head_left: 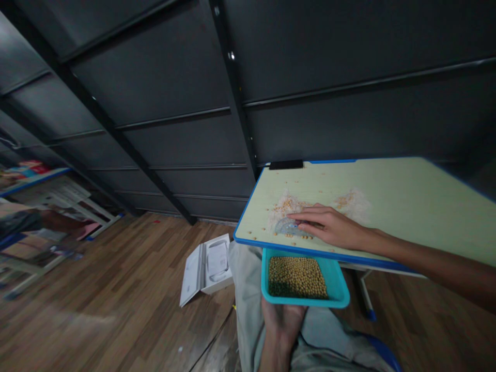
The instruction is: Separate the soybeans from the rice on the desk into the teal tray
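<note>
My left hand [284,315] is under a turquoise plastic tray [337,284], holding it from below just under the table's near edge. Yellowish soybeans [298,276] fill much of the tray. On the pale green tabletop [406,206], my right hand [323,223] has its fingers and thumb on a clear, rounded plastic piece [285,225], whose exact kind I cannot make out. Around it lie a patch of white rice-like grains [277,212] mixed with yellow beans, and several loose soybeans [292,236] near the edge. A second grain-and-bean pile [356,204] is right of the hand.
A black flat object [285,165] lies at the table's far left corner. On the wooden floor [127,279] stands an open white box [209,266], with a dark cable [213,338] nearby. A dark panelled wall [186,139] rises behind. Another person's leg [58,223] shows beside a table at left.
</note>
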### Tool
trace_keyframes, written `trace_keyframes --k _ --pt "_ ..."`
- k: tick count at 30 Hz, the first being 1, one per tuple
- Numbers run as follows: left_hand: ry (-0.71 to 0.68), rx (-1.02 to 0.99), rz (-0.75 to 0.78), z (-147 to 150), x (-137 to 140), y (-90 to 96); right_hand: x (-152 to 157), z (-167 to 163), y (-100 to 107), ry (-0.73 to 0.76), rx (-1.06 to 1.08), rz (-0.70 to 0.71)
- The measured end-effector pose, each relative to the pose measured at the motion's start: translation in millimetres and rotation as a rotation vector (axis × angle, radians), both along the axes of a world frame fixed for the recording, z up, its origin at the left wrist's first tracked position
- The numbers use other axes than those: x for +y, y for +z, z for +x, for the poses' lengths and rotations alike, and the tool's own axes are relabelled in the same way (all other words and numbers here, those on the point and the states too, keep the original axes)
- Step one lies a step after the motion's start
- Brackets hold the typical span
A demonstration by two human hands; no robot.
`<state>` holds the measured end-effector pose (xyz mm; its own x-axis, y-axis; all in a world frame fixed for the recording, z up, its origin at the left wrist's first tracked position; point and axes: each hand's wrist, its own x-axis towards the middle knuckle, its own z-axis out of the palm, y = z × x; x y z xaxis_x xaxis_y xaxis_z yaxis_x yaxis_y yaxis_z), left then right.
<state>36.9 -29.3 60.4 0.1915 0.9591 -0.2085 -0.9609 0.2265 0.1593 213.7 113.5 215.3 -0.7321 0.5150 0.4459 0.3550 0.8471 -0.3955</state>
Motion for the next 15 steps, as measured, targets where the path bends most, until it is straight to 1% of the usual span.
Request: trace_keyframes --k 6,10,15 --pt "0.036 0.01 0.0 0.3 0.5 -2.3 -0.6 0.9 -1.4 0.032 0.011 -0.012" --pt "0.031 0.007 -0.028 0.4 -0.1 -0.2 -2.0 0.8 -0.4 0.054 0.008 -0.033" --pt "0.018 0.002 -0.025 0.1 -0.4 -0.9 -2.1 0.5 -0.3 0.073 0.008 -0.039"
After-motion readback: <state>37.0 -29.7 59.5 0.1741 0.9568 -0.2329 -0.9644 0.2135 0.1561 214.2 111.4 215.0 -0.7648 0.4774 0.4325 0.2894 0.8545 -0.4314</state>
